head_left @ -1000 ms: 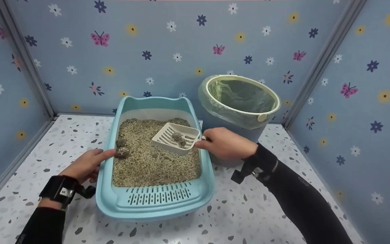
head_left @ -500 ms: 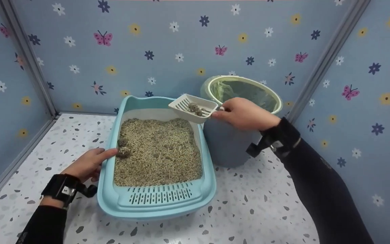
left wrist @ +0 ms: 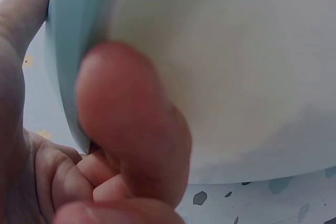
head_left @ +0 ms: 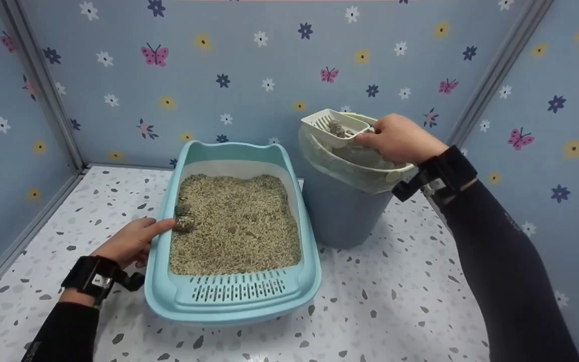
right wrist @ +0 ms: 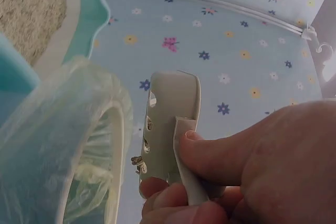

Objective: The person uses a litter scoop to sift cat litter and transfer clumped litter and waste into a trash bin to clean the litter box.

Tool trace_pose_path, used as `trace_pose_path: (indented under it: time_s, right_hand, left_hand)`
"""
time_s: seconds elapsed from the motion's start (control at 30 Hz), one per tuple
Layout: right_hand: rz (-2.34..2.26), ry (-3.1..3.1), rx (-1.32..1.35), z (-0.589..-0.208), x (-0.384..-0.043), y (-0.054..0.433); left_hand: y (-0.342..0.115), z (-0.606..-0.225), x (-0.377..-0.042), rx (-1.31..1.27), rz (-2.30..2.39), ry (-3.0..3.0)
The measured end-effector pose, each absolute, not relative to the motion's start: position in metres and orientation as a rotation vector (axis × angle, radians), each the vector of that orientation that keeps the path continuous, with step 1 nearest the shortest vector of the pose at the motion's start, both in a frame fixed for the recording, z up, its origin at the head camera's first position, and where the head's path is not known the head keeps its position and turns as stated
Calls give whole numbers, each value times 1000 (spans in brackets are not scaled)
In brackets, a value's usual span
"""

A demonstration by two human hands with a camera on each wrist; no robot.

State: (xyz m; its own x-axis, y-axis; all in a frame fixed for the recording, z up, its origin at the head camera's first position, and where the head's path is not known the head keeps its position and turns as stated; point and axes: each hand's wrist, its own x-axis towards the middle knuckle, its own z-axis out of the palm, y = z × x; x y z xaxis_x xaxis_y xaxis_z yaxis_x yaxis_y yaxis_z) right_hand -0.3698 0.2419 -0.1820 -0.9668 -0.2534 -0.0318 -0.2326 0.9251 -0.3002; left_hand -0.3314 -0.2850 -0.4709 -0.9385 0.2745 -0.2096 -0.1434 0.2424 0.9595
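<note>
My right hand [head_left: 402, 138] grips the handle of a white slotted litter scoop [head_left: 319, 123], with thumb and curled fingers around it in the right wrist view. Clumps of litter [head_left: 337, 128] lie in the scoop, which is held over the left rim of a lined trash bin [head_left: 345, 211]. On the left, my left hand [head_left: 131, 241] grips the side rim of a blue litter box [head_left: 234, 311], thumb on top and fingers curled beneath the edge. Tan litter [head_left: 234, 216] fills the box. Dark clumps [head_left: 184, 223] sit by the left thumb.
A pale green plastic bag [head_left: 329, 163] lines the bin and folds over its rim. The bin stands close to the box's right side. Blue flowered walls [head_left: 249, 60] enclose the speckled white surface [head_left: 360, 311] at the back and both sides.
My right hand has lifted the scoop with its clumps from above the litter, up and rightward to the bin. The left hand stays on the box rim.
</note>
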Motion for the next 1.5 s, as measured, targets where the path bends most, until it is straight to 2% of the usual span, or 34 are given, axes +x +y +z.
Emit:
trace_pose_path:
  time_s: [0.23, 0.53, 0.73, 1.17, 1.3, 1.5]
  right_hand:
    - [-304, 3091, -254, -195, -384, 254]
    - [94, 3222, -286, -213, -391, 246]
    - [433, 3304, -409, -220, -391, 240]
    - [1171, 3429, -897, -235, -386, 234]
    - [1129, 3451, -834, -230, -383, 236]
    - [754, 3600, -657, -206, -365, 237]
  left_hand:
    - [-285, -471, -331, 120, 1734, 2200]
    - [-286, -471, -329, 136, 1742, 2207]
    - [-285, -471, -329, 126, 1746, 2201]
    - [-287, -473, -329, 104, 1731, 2218]
    - [-287, -473, -329, 110, 1724, 2228]
    - [-285, -471, -330, 135, 1727, 2231]
